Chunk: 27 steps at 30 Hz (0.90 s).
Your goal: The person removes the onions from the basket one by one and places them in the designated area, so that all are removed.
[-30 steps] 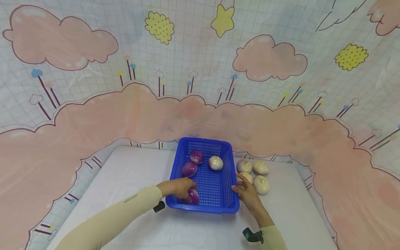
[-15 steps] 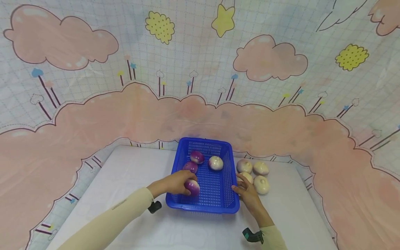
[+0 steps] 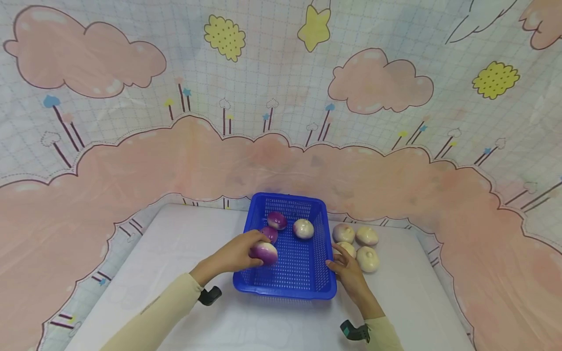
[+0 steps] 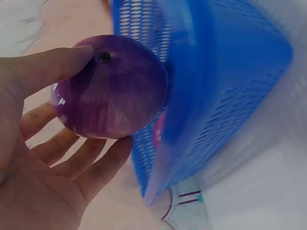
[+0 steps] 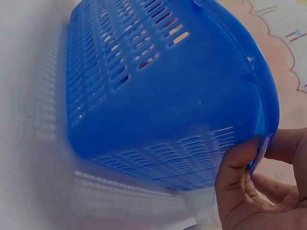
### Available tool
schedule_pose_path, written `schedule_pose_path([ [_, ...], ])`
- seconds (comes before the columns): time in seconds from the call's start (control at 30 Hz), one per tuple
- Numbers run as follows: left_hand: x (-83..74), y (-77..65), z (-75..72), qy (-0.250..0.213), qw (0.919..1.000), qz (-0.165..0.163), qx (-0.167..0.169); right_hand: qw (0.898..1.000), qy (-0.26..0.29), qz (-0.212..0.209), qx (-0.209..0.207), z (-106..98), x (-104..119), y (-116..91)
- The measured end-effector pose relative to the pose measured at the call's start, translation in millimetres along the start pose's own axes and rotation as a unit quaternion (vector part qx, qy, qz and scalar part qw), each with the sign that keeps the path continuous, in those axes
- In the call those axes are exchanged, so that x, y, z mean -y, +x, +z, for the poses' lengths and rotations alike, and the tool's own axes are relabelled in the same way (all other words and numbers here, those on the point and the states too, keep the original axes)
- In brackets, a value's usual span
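Observation:
My left hand (image 3: 239, 252) holds a purple-and-white turnip (image 3: 265, 253) above the left side of a blue plastic basket (image 3: 298, 294). In the left wrist view the thumb and fingers wrap the shiny purple turnip (image 4: 112, 88), whose dark stem spot shows. Inside the basket lie two purple turnips, one farther back (image 3: 277, 220) and one partly hidden (image 3: 270, 234), plus a whiter turnip (image 3: 303, 229). My right hand (image 3: 351, 275) grips the basket's right rim; in the right wrist view thumb and fingers pinch that rim (image 5: 264, 115).
Right of the basket, several pale turnips (image 3: 367, 259) sit in a group on the white table (image 3: 189, 234), one partly behind the right hand. A patterned cloth (image 3: 281, 165) rises behind the table. Wrist cameras (image 3: 210, 295) are strapped to both arms.
My left hand has lifted the turnip from the basket's near left corner and moved it up and slightly left. The right hand stays on the rim.

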<state>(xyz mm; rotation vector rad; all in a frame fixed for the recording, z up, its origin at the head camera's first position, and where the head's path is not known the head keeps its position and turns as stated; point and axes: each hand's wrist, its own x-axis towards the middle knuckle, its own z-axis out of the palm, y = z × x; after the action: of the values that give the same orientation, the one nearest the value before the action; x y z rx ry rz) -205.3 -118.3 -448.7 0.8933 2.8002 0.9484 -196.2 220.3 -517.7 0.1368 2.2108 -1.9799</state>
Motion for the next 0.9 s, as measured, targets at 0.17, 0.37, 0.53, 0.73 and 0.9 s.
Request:
schedule_pose_path([
  [0.17, -3.2, -10.1, -12.1, -0.032, 0.9975, -0.004, -0.064, 1.000, -0.002, -0.001, 0.004, 0, -1, 0],
  [0.37, -1.5, -21.8, -21.4, -0.036, 0.9891, -0.006, -0.143, 1.000, -0.001, -0.005, 0.010, 0, -2, -1],
  [0.53, 3.3, -28.8, -28.3, 0.009, 0.9766, 0.014, -0.214, 1.000, -0.001, -0.002, 0.010, -1, -2, -1],
  [0.73, 19.8, -32.7, -30.2, 0.062, 0.9531, 0.029, -0.295, 1.000, 0.001, 0.000, 0.009, -1, -2, 0],
  [0.9, 38.6, -34.4, -25.1, 0.087, 0.9369, 0.031, -0.337, 1.000, 0.005, -0.001, 0.009, -2, -3, 1],
])
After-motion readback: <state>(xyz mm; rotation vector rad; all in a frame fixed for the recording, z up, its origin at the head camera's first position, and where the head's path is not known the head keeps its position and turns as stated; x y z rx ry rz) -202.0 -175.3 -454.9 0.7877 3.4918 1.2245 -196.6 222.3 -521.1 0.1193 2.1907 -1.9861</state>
